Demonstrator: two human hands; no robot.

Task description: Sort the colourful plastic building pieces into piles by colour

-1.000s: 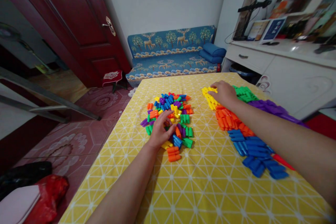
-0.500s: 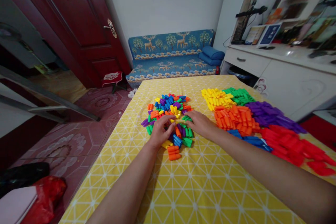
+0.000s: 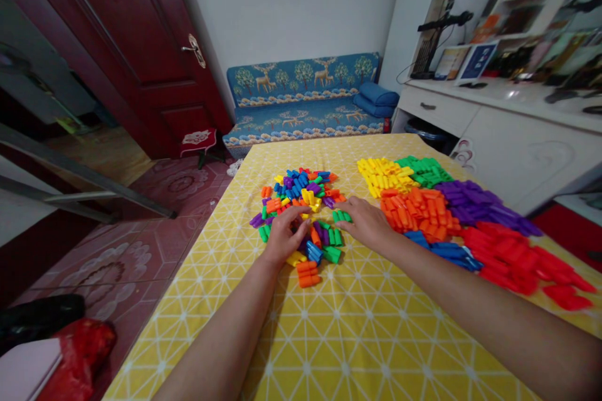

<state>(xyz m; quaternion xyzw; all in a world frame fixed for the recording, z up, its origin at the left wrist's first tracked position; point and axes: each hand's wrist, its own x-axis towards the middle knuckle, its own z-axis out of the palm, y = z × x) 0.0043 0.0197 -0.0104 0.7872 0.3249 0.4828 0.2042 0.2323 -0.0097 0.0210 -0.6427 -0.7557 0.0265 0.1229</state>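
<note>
Yellow tablecloth [image 3: 357, 338] underneath, the left hand [image 3: 283, 235] partly hides mixed-colour blocks [image 3: 301, 186].

Your right hand [image 3: 364, 222] has left the yellow pile [image 3: 383, 177] for the right edge of the mixed pile [image 3: 296, 187], fingertips now at a green piece [image 3: 342, 216]. That piece has slid slightly right. Your right forearm [image 3: 451, 285] now hides part of the blue pile [image 3: 442, 248], exposing the red pile [image 3: 508, 257].
</note>
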